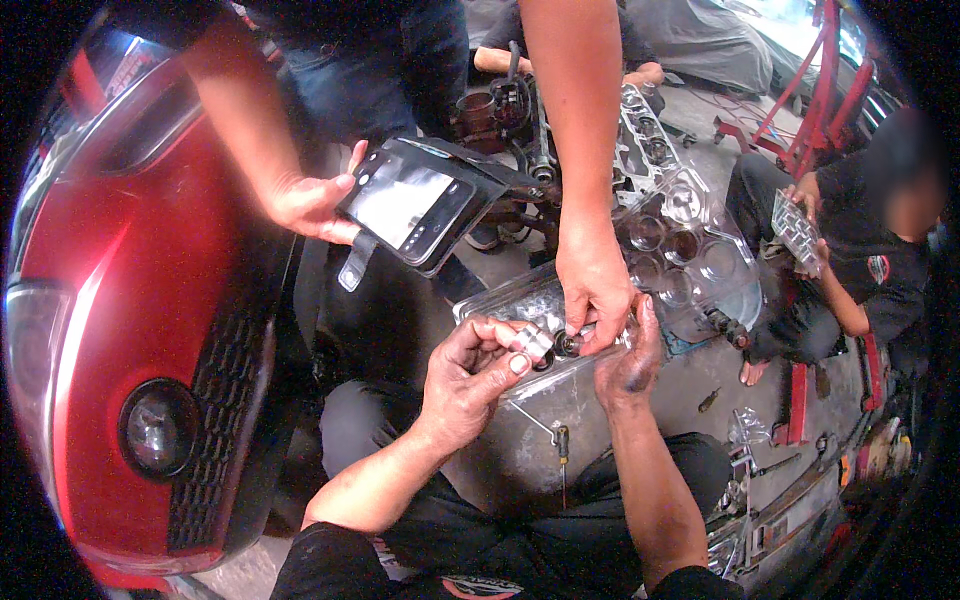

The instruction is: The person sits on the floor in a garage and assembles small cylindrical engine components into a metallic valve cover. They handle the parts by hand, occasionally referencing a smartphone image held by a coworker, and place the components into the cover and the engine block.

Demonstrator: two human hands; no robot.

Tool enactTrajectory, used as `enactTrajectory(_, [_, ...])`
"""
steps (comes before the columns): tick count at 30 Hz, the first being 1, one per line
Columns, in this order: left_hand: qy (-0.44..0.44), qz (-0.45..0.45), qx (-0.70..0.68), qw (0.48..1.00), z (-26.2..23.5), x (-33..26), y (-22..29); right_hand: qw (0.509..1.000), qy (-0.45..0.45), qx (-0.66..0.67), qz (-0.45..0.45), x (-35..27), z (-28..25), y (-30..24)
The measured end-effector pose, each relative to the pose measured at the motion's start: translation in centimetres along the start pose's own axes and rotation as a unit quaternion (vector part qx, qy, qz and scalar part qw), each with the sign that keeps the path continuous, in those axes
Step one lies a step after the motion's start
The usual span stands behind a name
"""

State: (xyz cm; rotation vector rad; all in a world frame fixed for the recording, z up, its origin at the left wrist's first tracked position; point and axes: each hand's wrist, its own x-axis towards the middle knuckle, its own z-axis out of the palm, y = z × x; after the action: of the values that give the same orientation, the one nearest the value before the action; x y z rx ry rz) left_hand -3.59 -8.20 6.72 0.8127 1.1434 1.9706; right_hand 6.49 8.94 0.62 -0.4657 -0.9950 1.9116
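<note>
My left hand (pixel 468 375) is closed around a small shiny metal cylinder (pixel 533 345), pinched between thumb and fingers. Just right of it, another person's hand (pixel 595 290) reaches down from above, its fingertips at a small dark round part (pixel 567 343). My right hand (pixel 632 360) is raised beside that hand, seemingly with stretched fingers, some hidden behind the other person's hand. I see nothing held in it. Clear plastic packaging (pixel 585 372) lies under and around the hands. The same person's other hand (pixel 312 205) holds a phone (pixel 412 210) in a dark flip case.
A red car front (pixel 130 300) stands close on the left. Beyond the hands are moulded clear plastic packaging (pixel 690 250) and a metal engine part (pixel 650 140). A screwdriver (pixel 563 443) lies on the floor near my legs. At right, another seated person holds a metal plate (pixel 795 230).
</note>
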Motion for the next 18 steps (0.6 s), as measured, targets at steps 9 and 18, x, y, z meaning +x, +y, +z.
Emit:
enactTrajectory(9, [0.036,0.063,0.204,0.976,0.8,-0.2,0.6,0.996,0.058,0.059,0.026,-0.2,1.7,-0.5])
enactTrajectory(18, [0.017,0.007,0.008,1.000,-0.9,0.3,-1.2,0.995,0.067,0.075,0.024,0.2,1.0,0.9])
